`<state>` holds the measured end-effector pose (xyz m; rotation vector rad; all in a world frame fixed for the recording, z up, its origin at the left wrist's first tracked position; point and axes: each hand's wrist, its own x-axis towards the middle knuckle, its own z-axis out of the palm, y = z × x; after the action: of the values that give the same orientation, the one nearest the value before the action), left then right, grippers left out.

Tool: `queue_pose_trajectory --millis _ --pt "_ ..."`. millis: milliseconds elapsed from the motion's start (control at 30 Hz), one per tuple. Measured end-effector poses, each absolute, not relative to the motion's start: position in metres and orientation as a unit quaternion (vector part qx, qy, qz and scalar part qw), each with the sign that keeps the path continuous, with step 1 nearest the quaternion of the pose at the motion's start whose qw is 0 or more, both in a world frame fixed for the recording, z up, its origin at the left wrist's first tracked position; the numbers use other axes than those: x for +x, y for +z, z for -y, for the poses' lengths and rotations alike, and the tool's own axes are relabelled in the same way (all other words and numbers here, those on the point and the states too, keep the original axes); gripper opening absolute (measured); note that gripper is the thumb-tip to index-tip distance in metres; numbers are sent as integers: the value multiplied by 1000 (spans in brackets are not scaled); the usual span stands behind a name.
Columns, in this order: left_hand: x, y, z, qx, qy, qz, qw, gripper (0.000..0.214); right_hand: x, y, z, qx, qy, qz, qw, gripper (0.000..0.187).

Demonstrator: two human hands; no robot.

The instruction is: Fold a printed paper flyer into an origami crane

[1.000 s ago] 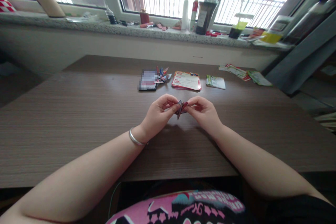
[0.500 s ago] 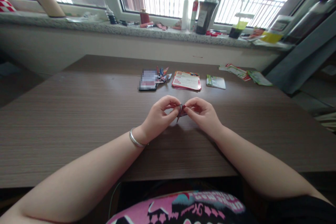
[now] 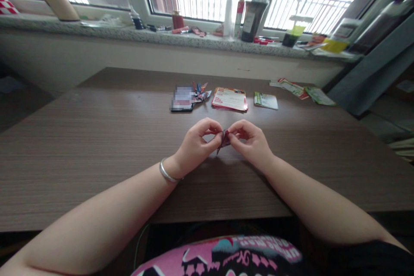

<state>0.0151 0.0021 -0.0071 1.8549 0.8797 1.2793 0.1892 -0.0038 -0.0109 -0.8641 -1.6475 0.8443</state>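
Between my two hands is a small piece of folded paper [image 3: 224,139], dark with some red, its pointed end hanging down just above the table [image 3: 129,146]. My left hand [image 3: 204,137] pinches its left side with thumb and forefinger. On the other side, the thumb and fingertips of my right hand [image 3: 248,138] grip it close by. The fingers cover much of the paper, so its full shape is hidden. Beyond the hands lies a stack of printed cards [image 3: 230,98] with red edges.
Left of the cards, several folded paper shapes [image 3: 202,93] lie against a dark-edged flat object [image 3: 182,99] with a blurred face. To the right are a smaller green-and-white card stack [image 3: 265,100] and colourful paper strips [image 3: 293,89]. Bottles and a lidded cup [image 3: 252,19] line the windowsill.
The folded paper has tilted slightly between my fingertips, and its point sits a little lower and further left. Both hands stay in nearly the same place.
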Motion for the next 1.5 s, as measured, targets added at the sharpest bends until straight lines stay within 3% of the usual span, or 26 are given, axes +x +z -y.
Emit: queue_pose_trajectory --millis 233,700,1100,1500 --pt "15 -4 -1 768 487 -320 267 8 185 -6 8 -378 328 704 504 7" --pt "16 -6 0 766 489 -325 263 8 185 -10 7 -369 293 718 511 6" --pt "17 -4 0 785 493 -325 189 13 185 -11 6 -360 291 725 510 7" --pt "20 -6 -5 752 485 -359 264 6 180 -13 2 -390 314 700 509 3"
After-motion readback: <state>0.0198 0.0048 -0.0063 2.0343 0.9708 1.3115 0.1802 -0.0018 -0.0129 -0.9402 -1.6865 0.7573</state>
